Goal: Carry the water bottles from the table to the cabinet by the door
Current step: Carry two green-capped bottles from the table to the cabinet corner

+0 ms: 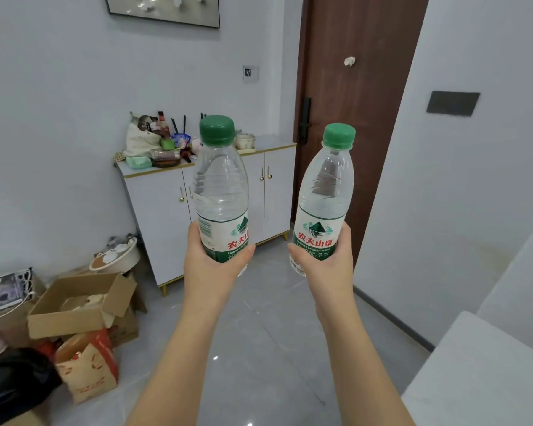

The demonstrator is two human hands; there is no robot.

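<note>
The person holds 2 clear water bottles upright in mid-air, apart. The left hand (211,262) is wrapped around the left bottle (220,192), the right hand (323,265) around the right bottle (323,198). Both have green caps and white-green labels reading "农夫山泉" and "PURIFIED DRINKING WATER". At 12 o'clock behind them stands the white cabinet (163,216), cluttered on top, beside the brown door (351,96) at 1 o'clock.

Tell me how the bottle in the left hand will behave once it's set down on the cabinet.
The left bottle looks full, so probably heavy for its size. Tall and narrow, it may tip if nudged. On its side, the round body would likely roll on the cabinet top.
</note>
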